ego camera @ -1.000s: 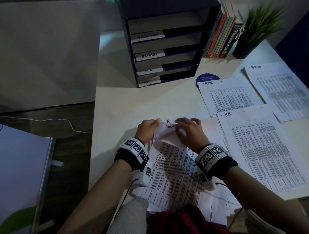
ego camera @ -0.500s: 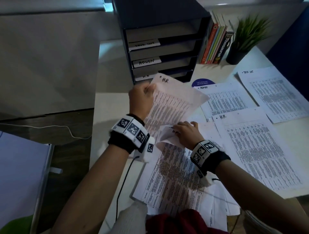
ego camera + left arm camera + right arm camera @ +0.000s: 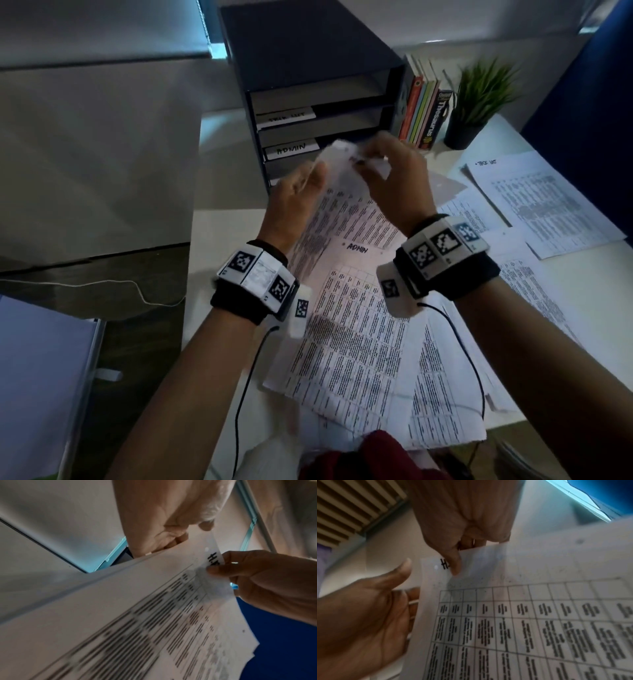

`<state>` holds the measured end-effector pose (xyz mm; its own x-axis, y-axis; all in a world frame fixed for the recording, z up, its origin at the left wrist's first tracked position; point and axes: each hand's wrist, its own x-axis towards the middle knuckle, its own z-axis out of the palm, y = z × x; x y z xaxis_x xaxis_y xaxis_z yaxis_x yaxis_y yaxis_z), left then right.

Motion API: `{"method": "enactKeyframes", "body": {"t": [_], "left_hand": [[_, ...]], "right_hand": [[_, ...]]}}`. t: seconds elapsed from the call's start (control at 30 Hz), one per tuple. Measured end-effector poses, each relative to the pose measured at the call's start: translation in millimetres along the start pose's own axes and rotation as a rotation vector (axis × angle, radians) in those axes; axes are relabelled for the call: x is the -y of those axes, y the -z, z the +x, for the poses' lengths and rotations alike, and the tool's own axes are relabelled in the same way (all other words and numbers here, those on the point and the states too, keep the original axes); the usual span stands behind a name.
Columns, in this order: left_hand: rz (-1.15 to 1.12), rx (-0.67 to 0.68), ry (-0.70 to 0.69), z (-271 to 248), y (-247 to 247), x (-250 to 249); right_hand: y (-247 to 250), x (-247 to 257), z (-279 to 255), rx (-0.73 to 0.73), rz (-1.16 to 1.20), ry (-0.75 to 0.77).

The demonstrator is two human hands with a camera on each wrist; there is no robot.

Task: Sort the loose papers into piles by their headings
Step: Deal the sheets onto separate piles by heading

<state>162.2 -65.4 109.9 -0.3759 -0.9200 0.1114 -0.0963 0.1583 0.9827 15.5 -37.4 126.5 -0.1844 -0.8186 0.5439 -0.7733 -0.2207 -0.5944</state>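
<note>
At the left, the H.R. sheet [image 3: 346,202] is supported along its left edge by the left hand [image 3: 294,202], thumb apparently clear. Its top corner is pinched by the right hand [image 3: 394,178], thumb curled over the heading. The sheet is raised above the worktop [image 3: 222,233]; the H.R. pile [image 3: 534,291] lies to the right, nearer the right hand.
</note>
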Motion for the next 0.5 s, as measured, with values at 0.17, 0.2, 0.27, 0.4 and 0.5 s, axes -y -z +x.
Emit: {"method": "enactKeyframes", "body": {"t": [0.17,0.2,0.27,0.4,0.5], "left_hand": [[0.318,-0.342,-0.172,11.7,1.7,-4.7],[0.284,-0.417,-0.226,14.9,3.7,-12.0],[0.199,-0.492,-0.318,18.9,6.9,-33.8],[-0.031,-0.482,-0.386,29.5,-2.3,-64.3],[-0.237,-0.442,-0.314,35.9,-26.2,-66.1]], "right_hand": [[30.8,25.4,22.3,-0.262,0.157,0.053],[37.6,22.1,23.5,-0.360,0.132,0.065],[50.9,3.3,23.8,-0.532,0.098,-0.020],[77.4,-31.8,15.0,-0.515,0.505,-0.418],[99.3,-50.7,5.6,-0.320,0.730,-0.490]]}}
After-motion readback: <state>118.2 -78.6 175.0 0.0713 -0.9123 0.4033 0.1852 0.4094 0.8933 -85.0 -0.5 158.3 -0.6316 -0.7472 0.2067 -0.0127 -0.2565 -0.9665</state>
